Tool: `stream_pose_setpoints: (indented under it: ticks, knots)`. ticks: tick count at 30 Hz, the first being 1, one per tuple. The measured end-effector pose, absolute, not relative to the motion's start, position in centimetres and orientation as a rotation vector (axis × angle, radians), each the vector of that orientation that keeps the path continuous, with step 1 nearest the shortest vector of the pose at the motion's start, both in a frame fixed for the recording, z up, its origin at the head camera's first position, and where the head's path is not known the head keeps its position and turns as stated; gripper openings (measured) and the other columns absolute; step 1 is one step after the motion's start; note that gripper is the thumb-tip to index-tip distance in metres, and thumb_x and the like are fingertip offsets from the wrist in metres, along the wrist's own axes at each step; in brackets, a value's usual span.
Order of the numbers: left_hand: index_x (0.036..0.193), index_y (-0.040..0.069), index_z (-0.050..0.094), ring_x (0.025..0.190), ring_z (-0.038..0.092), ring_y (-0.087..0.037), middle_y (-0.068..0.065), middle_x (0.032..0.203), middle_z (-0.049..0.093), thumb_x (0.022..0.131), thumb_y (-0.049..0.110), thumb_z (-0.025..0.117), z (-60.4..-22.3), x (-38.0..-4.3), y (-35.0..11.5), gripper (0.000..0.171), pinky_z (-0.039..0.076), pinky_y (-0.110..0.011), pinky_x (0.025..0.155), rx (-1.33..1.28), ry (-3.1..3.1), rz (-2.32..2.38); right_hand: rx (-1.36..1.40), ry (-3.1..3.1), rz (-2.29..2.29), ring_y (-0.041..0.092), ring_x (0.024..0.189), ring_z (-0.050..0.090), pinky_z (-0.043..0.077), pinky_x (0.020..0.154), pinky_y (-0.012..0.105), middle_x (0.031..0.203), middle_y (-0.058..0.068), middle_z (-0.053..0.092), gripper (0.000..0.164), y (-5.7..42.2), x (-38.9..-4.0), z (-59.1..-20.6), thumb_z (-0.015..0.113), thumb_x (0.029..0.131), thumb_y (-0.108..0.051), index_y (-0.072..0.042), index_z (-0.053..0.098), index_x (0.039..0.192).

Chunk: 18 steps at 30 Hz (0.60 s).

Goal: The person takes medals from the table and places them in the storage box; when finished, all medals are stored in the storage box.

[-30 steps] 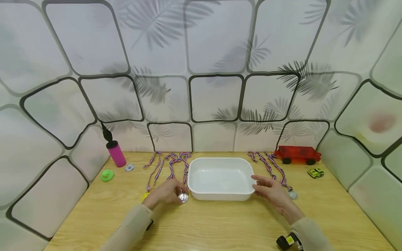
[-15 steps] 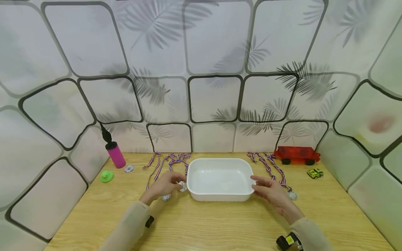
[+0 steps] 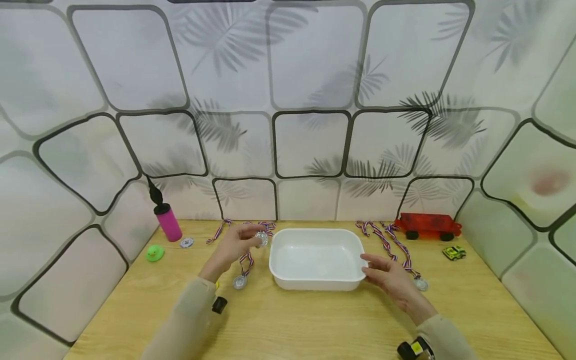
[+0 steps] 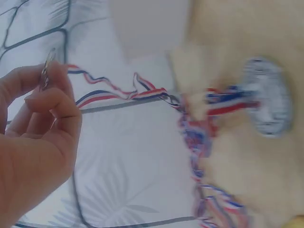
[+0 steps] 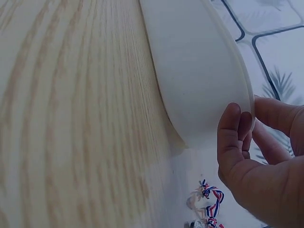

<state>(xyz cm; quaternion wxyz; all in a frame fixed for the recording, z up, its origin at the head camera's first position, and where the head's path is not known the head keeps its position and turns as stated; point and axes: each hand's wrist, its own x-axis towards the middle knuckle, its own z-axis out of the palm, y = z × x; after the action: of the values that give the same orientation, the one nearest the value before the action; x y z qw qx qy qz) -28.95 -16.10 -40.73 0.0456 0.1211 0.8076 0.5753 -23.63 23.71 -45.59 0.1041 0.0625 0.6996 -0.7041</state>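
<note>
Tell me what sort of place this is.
Probably a small indoor booth set up for tabletop work: patterned walls close in the table at the back and both sides, and a tray stands near the middle.

The white tray [image 3: 317, 283] looks like smooth plastic, glossy inside. The silver medals [image 3: 262, 239] at left have a shiny, metallic finish with raised relief. Their striped ribbons [image 4: 194, 137] look like cloth. Fine wood grain covers the counter [image 3: 315, 320]. The far-right red wagon [image 3: 427, 224] resembles smooth, translucent plastic.
</note>
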Motion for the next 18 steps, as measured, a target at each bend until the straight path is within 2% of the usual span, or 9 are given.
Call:
stream_pose_setpoints:
  ticks: [3, 5, 10, 18]
  knots:
    - [0.127, 0.009, 0.065, 0.071, 0.057, -0.006, -0.011, 0.113, 0.072, 0.093, 0.010, 0.064, -39.0, -29.5, -15.7, 0.034, 0.046, -0.020, 0.057, 0.388, 2.488, 1.829, 0.176, 2.066, -2.073, 0.011, 0.091, 0.058, 0.057, 0.085, 0.024, 0.102, 0.002, 0.053, 0.055, 23.8, -23.8, -45.4, 0.070, 0.089, -0.006, 0.002, 0.049, 0.140]
    - [0.128, 0.010, 0.064, 0.062, 0.051, -0.006, -0.013, 0.120, 0.069, 0.094, 0.010, 0.063, -37.9, -29.8, -15.4, 0.034, 0.042, -0.019, 0.052, 0.404, 2.488, 1.883, 0.186, 2.061, -2.079, 0.011, 0.091, 0.058, 0.057, 0.085, 0.024, 0.102, 0.002, 0.053, 0.055, 23.8, -23.8, -45.5, 0.070, 0.089, -0.006, 0.002, 0.050, 0.140]
    - [0.133, 0.011, 0.060, 0.053, 0.042, -0.004, -0.011, 0.131, 0.064, 0.097, 0.007, 0.059, -35.1, -30.6, -14.8, 0.037, 0.038, -0.017, 0.046, 0.473, 2.485, 1.992, 0.190, 2.060, -2.093, 0.010, 0.091, 0.057, 0.057, 0.085, 0.024, 0.101, 0.002, 0.052, 0.055, 23.8, -23.8, -45.7, 0.070, 0.089, -0.006, 0.002, 0.050, 0.140]
    - [0.134, 0.010, 0.060, 0.069, 0.046, -0.004, -0.011, 0.128, 0.065, 0.097, 0.008, 0.058, -31.3, -31.1, -14.3, 0.037, 0.036, -0.016, 0.052, 0.494, 2.483, 2.135, 0.182, 2.058, -2.095, 0.011, 0.092, 0.057, 0.057, 0.086, 0.025, 0.102, 0.003, 0.052, 0.056, 23.8, -23.8, -45.7, 0.069, 0.090, -0.006, 0.002, 0.048, 0.141]
